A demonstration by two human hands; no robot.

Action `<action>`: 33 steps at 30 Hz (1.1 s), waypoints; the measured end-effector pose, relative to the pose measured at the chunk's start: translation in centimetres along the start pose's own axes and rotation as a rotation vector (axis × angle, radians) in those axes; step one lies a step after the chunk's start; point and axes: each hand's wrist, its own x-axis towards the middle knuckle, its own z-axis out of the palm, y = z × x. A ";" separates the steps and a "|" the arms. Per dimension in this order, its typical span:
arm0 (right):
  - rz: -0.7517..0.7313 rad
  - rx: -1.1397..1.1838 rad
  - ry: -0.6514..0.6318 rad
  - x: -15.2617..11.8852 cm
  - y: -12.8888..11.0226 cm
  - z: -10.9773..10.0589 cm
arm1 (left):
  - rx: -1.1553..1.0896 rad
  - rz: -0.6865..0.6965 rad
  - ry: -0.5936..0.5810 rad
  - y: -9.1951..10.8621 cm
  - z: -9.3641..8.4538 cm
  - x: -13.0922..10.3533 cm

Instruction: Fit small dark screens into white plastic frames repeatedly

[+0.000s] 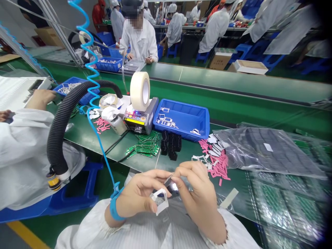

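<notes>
My left hand (136, 193), with a blue wrist strap (114, 207) and coiled cord, is closed on a small white plastic frame (163, 207) between thumb and fingers. Close above that frame, my right hand (197, 185) pinches a small dark flat piece (168, 180) by its right end. The left fingertips are beside this piece; whether they grip it too I cannot tell. Both hands are in front of my body, at the bench's near edge. Beyond them lie green circuit boards (146, 147) and black parts (169, 143) in stacked rows.
A blue bin (181, 129) holds several white frames. Pink strips (219, 164) and plastic-bagged sheets (261, 147) lie at right. A tape roll (140, 90) stands on a grey device (141, 119). A black hose (58, 133) arches at left, near a co-worker's sleeve (23, 138).
</notes>
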 end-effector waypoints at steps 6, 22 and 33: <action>-0.002 -0.037 -0.014 0.0 0.4 0.8 | 0.011 -0.004 0.043 -0.8 -0.3 0.0; 0.339 -0.378 -0.423 -3.1 5.4 2.9 | -0.546 -0.140 0.222 -1.3 -1.6 0.5; -0.143 -0.054 -0.284 2.4 -0.3 0.0 | -0.460 -0.154 0.208 -0.6 -0.6 -0.4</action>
